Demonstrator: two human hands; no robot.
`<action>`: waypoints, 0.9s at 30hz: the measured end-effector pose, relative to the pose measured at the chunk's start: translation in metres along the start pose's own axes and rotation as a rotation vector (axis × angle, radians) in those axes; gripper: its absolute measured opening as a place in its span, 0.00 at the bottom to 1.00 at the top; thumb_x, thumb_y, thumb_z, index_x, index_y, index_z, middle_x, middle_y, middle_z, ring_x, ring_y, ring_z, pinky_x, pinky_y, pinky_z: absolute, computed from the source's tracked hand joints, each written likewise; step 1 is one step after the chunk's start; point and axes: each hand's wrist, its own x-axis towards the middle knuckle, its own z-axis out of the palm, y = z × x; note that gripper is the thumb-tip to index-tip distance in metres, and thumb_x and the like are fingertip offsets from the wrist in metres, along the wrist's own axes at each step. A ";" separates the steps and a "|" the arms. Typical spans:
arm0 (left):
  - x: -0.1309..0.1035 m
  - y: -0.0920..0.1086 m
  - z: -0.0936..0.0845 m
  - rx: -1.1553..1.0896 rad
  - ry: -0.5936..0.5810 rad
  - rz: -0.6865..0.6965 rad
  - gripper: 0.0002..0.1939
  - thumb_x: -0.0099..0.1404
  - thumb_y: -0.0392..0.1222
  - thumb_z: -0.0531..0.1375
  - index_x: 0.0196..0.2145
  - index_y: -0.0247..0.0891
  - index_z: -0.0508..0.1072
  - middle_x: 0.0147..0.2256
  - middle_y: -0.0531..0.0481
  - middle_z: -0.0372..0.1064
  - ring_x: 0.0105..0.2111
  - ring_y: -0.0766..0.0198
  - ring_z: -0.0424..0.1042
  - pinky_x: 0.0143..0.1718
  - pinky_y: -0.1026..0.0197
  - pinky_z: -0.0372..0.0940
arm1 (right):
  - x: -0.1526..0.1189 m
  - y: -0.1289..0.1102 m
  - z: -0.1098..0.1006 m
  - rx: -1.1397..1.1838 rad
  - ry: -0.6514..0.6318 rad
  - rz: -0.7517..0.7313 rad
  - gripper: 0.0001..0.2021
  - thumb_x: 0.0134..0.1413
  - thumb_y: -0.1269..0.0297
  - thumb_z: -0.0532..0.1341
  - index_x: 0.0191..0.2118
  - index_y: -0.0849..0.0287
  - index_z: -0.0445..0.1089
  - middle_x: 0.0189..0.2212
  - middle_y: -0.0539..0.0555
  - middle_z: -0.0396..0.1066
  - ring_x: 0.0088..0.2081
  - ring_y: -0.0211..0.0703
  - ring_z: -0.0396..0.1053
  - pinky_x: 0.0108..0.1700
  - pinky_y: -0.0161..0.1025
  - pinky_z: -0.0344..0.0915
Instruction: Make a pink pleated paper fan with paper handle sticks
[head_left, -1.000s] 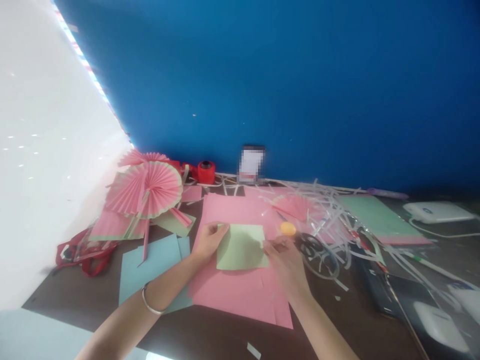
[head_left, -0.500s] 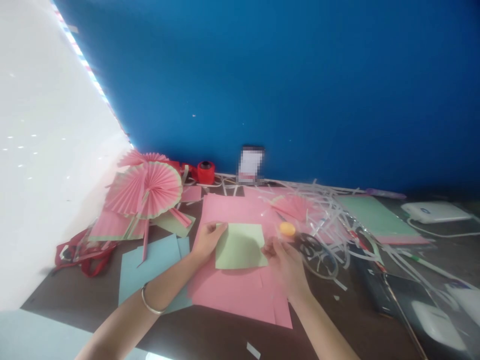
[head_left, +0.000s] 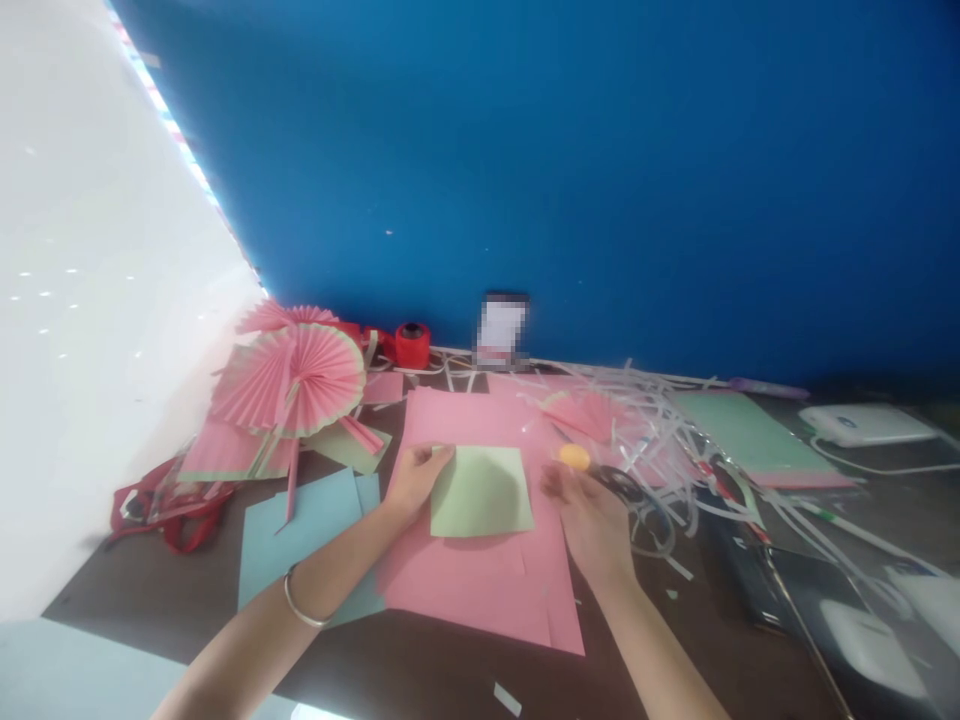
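Note:
A small light green sheet of paper (head_left: 480, 492) lies over a large pink sheet (head_left: 480, 610). My left hand (head_left: 416, 485) pinches the green sheet at its upper left corner, thumb on top. To the right of that sheet and apart from it is my right hand (head_left: 592, 520); its fingers are bent and blurred, so their closing is unclear. Just beyond those fingertips sits a yellow round object (head_left: 574, 457). Dark-handled scissors (head_left: 621, 484) lie beside the right hand, partly hidden by it.
Blue sheets (head_left: 300, 530) lie under my left forearm. Pleated pink paper fans (head_left: 322, 375) stand at the back left, near a red tape roll (head_left: 412, 346). White paper strips (head_left: 660, 430) tangle on the right, before a green sheet (head_left: 757, 430). A phone-like object (head_left: 502, 330) leans against the wall.
My right hand has moved right, away from the right edge of the green paper. The left hand keeps its hold, and the paper stays where it was.

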 end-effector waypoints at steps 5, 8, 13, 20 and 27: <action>0.001 0.000 -0.001 -0.008 0.002 -0.006 0.18 0.49 0.52 0.64 0.20 0.32 0.71 0.17 0.55 0.61 0.17 0.72 0.58 0.20 0.67 0.52 | 0.005 -0.015 -0.014 -0.401 0.149 -0.187 0.17 0.47 0.52 0.59 0.23 0.63 0.71 0.15 0.50 0.65 0.20 0.38 0.64 0.27 0.38 0.63; 0.002 -0.002 -0.002 -0.024 -0.008 -0.017 0.17 0.49 0.52 0.64 0.21 0.32 0.71 0.18 0.54 0.63 0.18 0.72 0.59 0.21 0.68 0.53 | 0.009 -0.023 -0.023 -0.695 0.158 -0.315 0.17 0.50 0.53 0.56 0.24 0.62 0.72 0.14 0.50 0.64 0.21 0.40 0.64 0.28 0.38 0.61; 0.004 -0.006 -0.003 -0.045 -0.014 -0.033 0.17 0.49 0.52 0.64 0.22 0.32 0.72 0.18 0.54 0.64 0.19 0.71 0.61 0.21 0.67 0.54 | 0.022 -0.024 -0.032 -0.836 0.110 -0.543 0.19 0.52 0.53 0.52 0.36 0.63 0.72 0.30 0.59 0.74 0.34 0.49 0.70 0.36 0.42 0.63; 0.004 -0.003 -0.004 -0.002 -0.005 -0.018 0.17 0.49 0.52 0.64 0.22 0.33 0.71 0.17 0.54 0.63 0.18 0.71 0.60 0.22 0.67 0.54 | 0.032 -0.021 -0.042 -0.983 0.112 -0.586 0.18 0.47 0.49 0.56 0.28 0.60 0.71 0.25 0.57 0.74 0.29 0.49 0.71 0.35 0.41 0.64; 0.004 -0.001 -0.003 0.043 0.012 -0.011 0.19 0.48 0.54 0.63 0.19 0.33 0.69 0.17 0.55 0.60 0.18 0.72 0.58 0.21 0.67 0.52 | 0.033 -0.020 -0.041 -0.887 0.135 -0.563 0.16 0.49 0.53 0.56 0.34 0.61 0.72 0.29 0.57 0.75 0.32 0.49 0.72 0.37 0.42 0.65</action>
